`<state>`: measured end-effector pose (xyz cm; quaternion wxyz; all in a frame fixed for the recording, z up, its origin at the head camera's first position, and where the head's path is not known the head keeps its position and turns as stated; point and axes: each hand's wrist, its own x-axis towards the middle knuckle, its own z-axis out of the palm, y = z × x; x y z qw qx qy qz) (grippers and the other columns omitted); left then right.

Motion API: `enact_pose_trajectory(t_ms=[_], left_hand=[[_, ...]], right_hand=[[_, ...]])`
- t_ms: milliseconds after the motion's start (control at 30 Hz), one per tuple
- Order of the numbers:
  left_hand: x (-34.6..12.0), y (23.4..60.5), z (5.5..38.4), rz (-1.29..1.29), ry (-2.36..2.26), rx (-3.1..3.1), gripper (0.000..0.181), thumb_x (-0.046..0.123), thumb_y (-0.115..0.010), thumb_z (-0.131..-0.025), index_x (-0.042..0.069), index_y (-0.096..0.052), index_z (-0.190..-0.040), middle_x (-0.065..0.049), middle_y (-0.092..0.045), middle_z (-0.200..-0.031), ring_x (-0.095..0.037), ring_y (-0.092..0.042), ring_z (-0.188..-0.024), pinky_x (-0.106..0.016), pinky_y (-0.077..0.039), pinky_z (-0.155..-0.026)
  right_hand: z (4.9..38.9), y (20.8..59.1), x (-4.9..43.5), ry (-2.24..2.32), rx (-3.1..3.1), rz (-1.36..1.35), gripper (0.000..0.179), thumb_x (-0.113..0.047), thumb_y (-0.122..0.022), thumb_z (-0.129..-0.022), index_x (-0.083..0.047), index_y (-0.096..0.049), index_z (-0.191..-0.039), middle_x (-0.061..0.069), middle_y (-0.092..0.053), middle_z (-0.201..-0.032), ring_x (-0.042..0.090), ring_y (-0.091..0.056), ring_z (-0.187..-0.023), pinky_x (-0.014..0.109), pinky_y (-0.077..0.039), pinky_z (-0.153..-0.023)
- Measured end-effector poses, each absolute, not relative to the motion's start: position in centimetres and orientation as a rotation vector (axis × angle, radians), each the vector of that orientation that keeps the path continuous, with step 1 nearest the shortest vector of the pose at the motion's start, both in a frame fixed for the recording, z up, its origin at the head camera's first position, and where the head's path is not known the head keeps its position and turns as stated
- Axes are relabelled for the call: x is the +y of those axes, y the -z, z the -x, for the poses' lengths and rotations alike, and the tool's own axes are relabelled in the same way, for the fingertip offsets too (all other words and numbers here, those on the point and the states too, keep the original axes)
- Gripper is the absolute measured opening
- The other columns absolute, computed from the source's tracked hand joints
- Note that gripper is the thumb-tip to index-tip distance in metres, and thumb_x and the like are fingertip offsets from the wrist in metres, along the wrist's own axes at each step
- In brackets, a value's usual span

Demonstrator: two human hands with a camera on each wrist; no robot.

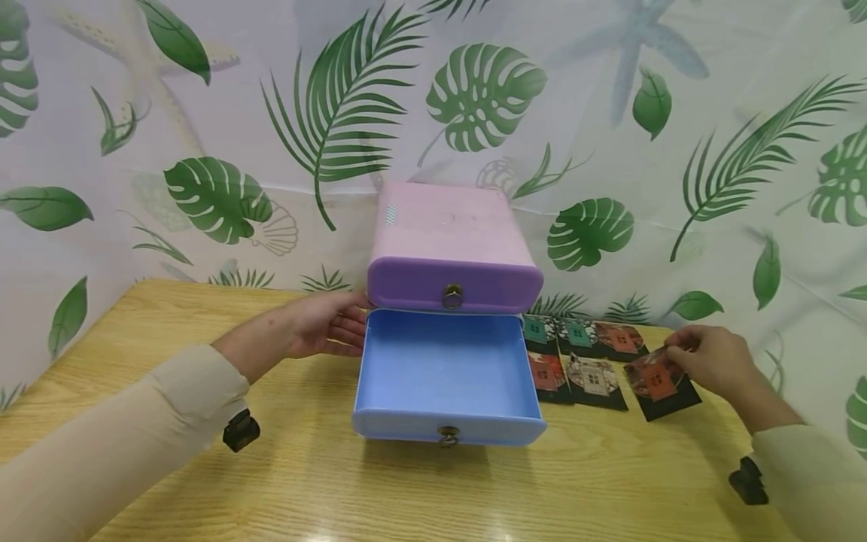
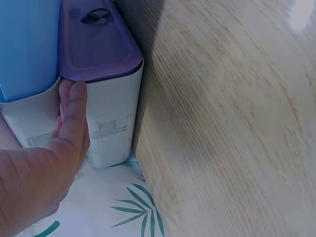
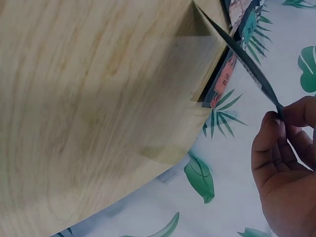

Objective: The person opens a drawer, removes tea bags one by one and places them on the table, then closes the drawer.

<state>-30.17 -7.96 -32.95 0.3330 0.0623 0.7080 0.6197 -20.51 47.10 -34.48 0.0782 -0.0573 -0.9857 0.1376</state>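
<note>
A small drawer cabinet with a pink top (image 1: 450, 226) stands on the table, its upper purple drawer (image 1: 406, 286) closed. Below that, a blue drawer (image 1: 443, 369) is pulled out, and no items show inside. My left hand (image 1: 325, 324) rests its nearly straight fingers against the cabinet's left side. In the left wrist view, those fingertips touch the white side wall (image 2: 113, 111) near a lower purple drawer (image 2: 98, 54). At the right, my right hand (image 1: 721, 361) pinches a dark square packet (image 1: 657, 384) with a red label by its corner. The right wrist view shows this packet (image 3: 247, 64) edge-on, tilted off the table.
Several similar packets lie in rows right of the cabinet, among them a cream-labelled one (image 1: 596, 380) and a red one (image 1: 619, 340). A leaf-printed cloth (image 1: 271, 113) hangs behind the wooden table (image 1: 305, 482). Small keys (image 1: 448, 436) hang on the blue drawer's front.
</note>
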Motion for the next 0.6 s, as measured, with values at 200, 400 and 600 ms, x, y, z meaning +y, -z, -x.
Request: enact_pose_trajectory(t_ms=[200, 400, 600], left_hand=[[-7.9, 33.0, 30.1, -0.162, -1.623, 1.857, 0.057, 0.035, -0.054, -0.096, -0.009, -0.05, -0.132, -0.011, -0.07, -0.103, -0.021, -0.07, -0.092, -0.044, -0.055, -0.1], [-7.8, 33.1, 30.1, -0.162, -1.622, 1.858, 0.057, 0.036, -0.055, -0.096, -0.009, -0.05, -0.132, -0.012, -0.071, -0.105, -0.021, -0.071, -0.092, -0.043, -0.056, -0.099], [-7.8, 33.0, 30.1, -0.153, -1.624, 1.857, 0.057, 0.036, -0.055, -0.097, -0.009, -0.05, -0.131, -0.01, -0.071, -0.102, -0.02, -0.071, -0.09, -0.045, -0.055, -0.1]], right_hand=[[21.2, 35.1, 47.5, -0.315, -2.945, 0.138, 0.022, -0.015, -0.062, -0.091, 0.006, -0.069, -0.095, 0.018, -0.07, -0.081, 0.023, -0.06, -0.063, 0.039, -0.049, -0.056], [21.4, 36.0, 48.8, -0.271, -2.981, 0.244, 0.023, -0.015, -0.062, -0.091, 0.008, -0.067, -0.091, 0.02, -0.067, -0.079, 0.034, -0.061, -0.07, 0.05, -0.051, -0.064], [21.3, 36.7, 49.6, -0.278, -3.0, 0.257, 0.024, -0.014, -0.059, -0.091, 0.008, -0.066, -0.09, 0.02, -0.066, -0.079, 0.031, -0.06, -0.068, 0.047, -0.051, -0.061]])
